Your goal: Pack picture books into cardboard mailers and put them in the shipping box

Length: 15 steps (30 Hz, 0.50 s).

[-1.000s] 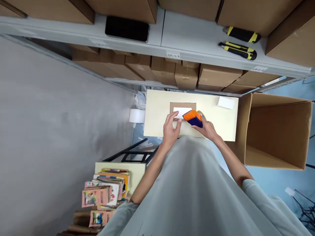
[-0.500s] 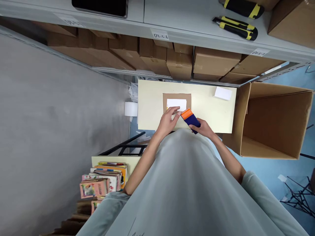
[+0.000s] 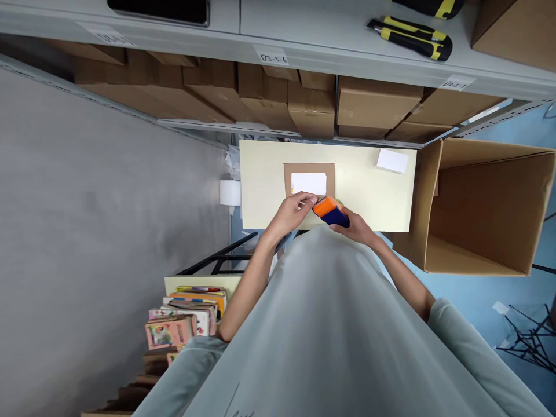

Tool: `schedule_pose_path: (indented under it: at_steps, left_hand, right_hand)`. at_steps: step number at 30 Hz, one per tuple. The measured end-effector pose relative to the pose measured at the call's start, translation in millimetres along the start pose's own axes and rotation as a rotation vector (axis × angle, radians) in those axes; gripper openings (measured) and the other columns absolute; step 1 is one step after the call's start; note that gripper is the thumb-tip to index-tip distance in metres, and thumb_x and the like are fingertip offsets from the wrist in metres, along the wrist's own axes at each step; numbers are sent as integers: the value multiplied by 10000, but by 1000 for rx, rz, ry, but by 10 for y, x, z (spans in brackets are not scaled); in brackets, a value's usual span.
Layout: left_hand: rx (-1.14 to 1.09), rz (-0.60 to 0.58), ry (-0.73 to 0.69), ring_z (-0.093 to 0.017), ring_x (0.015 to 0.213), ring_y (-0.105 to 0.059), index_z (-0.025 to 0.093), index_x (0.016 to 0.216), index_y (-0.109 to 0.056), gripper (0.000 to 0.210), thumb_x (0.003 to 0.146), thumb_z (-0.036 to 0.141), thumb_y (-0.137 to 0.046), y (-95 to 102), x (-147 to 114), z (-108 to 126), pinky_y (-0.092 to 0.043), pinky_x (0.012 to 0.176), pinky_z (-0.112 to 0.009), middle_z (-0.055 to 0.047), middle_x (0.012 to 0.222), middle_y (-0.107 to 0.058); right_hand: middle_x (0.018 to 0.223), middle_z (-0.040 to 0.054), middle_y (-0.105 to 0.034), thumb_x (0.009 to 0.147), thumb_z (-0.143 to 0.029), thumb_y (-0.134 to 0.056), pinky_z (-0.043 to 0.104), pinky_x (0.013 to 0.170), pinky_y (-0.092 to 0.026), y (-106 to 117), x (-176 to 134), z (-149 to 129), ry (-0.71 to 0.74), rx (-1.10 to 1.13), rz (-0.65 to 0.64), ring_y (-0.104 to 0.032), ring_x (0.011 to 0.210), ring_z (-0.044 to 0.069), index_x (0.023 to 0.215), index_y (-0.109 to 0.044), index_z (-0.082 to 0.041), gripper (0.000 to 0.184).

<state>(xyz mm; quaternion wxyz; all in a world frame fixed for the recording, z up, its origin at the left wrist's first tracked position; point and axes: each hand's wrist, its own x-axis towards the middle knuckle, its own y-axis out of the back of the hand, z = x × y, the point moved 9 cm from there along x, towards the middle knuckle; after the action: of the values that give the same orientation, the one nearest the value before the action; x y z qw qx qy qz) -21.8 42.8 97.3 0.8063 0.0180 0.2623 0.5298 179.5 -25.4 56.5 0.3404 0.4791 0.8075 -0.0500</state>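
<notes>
My right hand (image 3: 357,227) is wrapped round the right side of a small orange and dark-blue block-shaped object (image 3: 332,212), its exact kind unclear. It is held tilted just above the near edge of the pale table (image 3: 264,185). My left hand (image 3: 295,209) has its thumb and fingers pinched together at the object's left end; what lies between the fingertips is too small to make out. Just beyond my hands, a white card or paper (image 3: 308,183) rests on a brown cardboard piece (image 3: 330,174).
A small white box (image 3: 391,161) sits at the table's back right. To the right stands a large open carton (image 3: 482,214). Shelving with brown boxes (image 3: 377,104) and a utility knife (image 3: 412,39) overhangs the back. Books (image 3: 191,318) are stacked at lower left.
The orange and dark-blue object has turned in my right hand, showing more orange. My left fingers have closed to a pinch at its left end. The view has shifted slightly.
</notes>
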Motion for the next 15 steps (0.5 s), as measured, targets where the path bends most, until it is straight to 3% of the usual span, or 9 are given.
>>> schedule_pose_path:
  at_steps: [7,15]
  left_hand:
    - [-58,-9,18,-260,1031,-754,227,1160,-824,492,980,664,-687,24,-14,19,-602,915,-383,-89,1120,-835]
    - [-117,0,19,-241,949,-732,204,1081,-818,464,930,638,-756,48,6,52,-582,880,-381,-87,1020,-821]
  right_hand:
    - [1015,32,-765,916,-643,-736,447,845,-592,64,-31,-40,2,-110,-11,-747,902,292,1232,-636,-276,495]
    - [1039,43,-754,940,-622,-717,442,858,-577,91,-90,-178,41,-184,-32,-744,945,299,1254,-612,-285,473]
